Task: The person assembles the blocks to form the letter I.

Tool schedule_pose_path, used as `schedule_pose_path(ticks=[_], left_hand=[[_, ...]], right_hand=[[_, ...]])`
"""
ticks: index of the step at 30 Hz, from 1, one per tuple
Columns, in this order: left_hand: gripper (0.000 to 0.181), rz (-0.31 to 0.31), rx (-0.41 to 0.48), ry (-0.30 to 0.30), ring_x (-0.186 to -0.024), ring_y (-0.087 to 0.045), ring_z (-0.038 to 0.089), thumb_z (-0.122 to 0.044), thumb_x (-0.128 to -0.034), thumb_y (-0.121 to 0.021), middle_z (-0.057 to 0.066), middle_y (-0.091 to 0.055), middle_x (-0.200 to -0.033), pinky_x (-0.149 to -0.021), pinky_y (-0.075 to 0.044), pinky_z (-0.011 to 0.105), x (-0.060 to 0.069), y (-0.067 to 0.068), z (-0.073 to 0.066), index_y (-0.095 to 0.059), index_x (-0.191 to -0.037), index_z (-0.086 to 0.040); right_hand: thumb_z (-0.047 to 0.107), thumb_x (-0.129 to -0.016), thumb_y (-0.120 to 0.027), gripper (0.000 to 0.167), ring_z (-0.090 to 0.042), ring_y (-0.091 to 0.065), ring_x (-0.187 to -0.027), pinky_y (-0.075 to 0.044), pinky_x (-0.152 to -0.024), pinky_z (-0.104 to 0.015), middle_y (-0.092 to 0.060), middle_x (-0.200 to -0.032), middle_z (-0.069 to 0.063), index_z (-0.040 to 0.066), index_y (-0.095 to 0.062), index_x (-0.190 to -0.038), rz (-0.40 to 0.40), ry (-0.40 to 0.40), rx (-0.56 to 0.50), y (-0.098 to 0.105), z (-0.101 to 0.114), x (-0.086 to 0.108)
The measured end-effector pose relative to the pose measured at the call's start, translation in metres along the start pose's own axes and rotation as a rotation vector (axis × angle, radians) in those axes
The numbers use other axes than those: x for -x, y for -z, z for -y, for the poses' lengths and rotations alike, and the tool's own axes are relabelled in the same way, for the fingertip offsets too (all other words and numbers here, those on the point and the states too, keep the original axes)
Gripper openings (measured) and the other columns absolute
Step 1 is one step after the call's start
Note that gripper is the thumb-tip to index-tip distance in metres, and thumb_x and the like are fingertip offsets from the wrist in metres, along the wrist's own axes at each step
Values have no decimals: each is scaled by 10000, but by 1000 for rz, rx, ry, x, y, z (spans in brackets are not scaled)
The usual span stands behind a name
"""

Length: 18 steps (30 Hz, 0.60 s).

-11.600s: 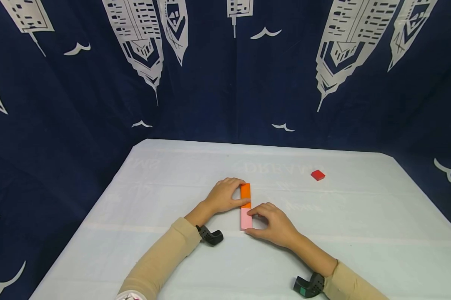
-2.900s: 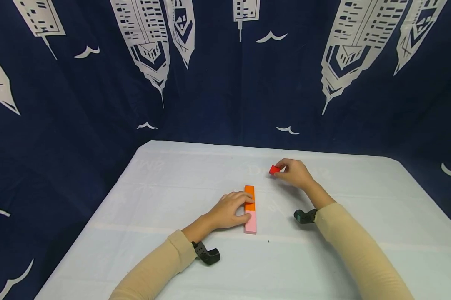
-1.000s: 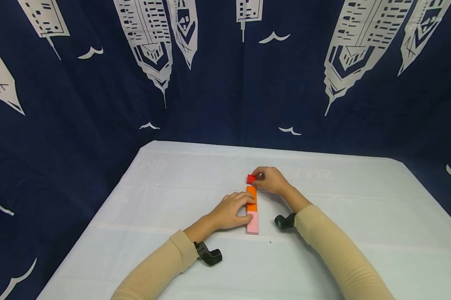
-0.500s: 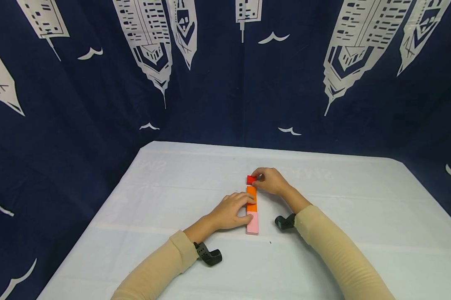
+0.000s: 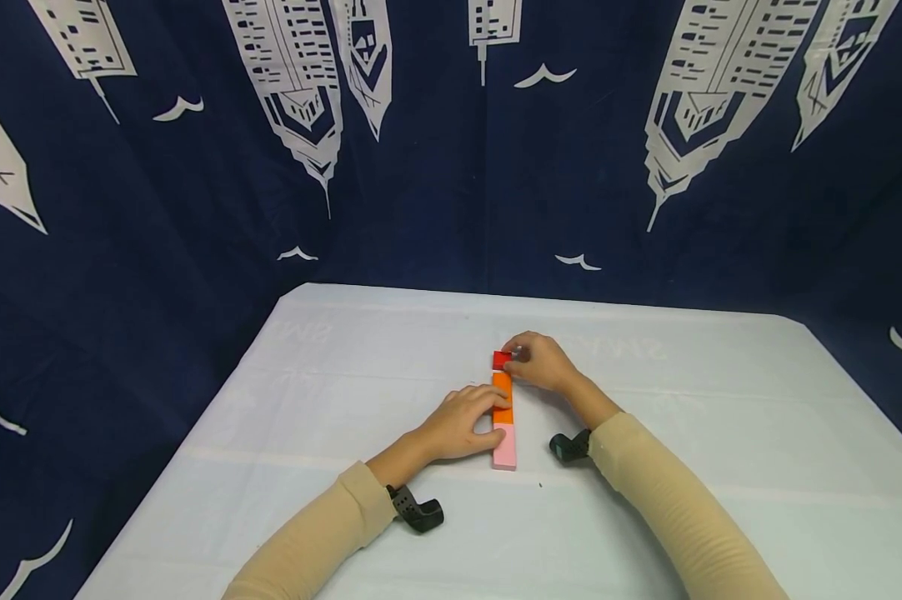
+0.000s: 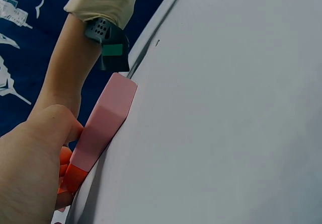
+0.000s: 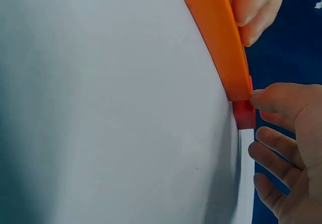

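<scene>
An orange block (image 5: 503, 386) and a pink block (image 5: 504, 457) lie end to end on the white table, forming a straight row. My left hand (image 5: 454, 423) rests on them from the left, its fingers over the orange block and its thumb on the pink one. Beyond the orange block, a small red block (image 5: 501, 360) lines up with the row, a thin gap between them in the head view. My right hand (image 5: 541, 362) pinches the red block between thumb and index finger from the right. In the right wrist view its other fingers (image 7: 274, 163) are spread loosely.
The blocks lie on a white-covered table (image 5: 331, 533). A dark blue cloth (image 5: 421, 192) with printed white buildings hangs behind it. Black wrist devices (image 5: 418, 510) are strapped to both arms. A tiny dark speck lies near the pink block.
The red block was carried by my right hand from the far right to the row's far end. My left hand shifted nearer the pink block. Over the last second, almost nothing moved.
</scene>
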State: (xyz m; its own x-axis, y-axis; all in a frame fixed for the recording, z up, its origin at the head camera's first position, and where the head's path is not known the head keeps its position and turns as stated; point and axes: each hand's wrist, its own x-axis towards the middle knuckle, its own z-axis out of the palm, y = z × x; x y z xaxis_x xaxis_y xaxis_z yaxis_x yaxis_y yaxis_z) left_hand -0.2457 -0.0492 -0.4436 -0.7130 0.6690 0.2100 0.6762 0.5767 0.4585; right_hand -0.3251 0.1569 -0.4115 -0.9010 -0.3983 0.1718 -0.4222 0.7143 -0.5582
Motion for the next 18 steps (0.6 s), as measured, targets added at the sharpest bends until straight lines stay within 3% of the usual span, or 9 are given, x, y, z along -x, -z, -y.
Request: schedule_pose_path(ticks=[6, 12, 18], left_hand=[[436, -4, -12, -24, -1327, -415, 194, -338, -913, -590, 14, -526, -1376, -1065, -332, 435, -1, 0, 0, -579, -1302, -140], [425, -12, -2, -25, -1325, -419, 210, -316, -904, -601, 33, -524, -1378, -1093, -315, 443, 1, 1, 1, -585, -1286, -130], [411, -27, 44, -24, -1302, -440, 206, -291, -917, -600, 40, -515, -1380, -1088, -323, 448, 4, 3, 3, -572, -1292, -124]], right_hand=[[136, -868, -685, 258, -314, -596, -968, -489, -865, -477, -649, -1147, -158, 7, -692, -1091, -65, -24, -32, 10, 2, 6], [160, -898, -666, 266, -312, -602, -986, -485, -848, -488, -661, -1138, -150, -2, -690, -1107, -168, 23, -85, 22, 9, 14], [167, -900, -679, 245, -296, -609, -985, -484, -844, -500, -672, -1123, -116, 13, -696, -1091, -211, 56, -91, 37, 12, 27]])
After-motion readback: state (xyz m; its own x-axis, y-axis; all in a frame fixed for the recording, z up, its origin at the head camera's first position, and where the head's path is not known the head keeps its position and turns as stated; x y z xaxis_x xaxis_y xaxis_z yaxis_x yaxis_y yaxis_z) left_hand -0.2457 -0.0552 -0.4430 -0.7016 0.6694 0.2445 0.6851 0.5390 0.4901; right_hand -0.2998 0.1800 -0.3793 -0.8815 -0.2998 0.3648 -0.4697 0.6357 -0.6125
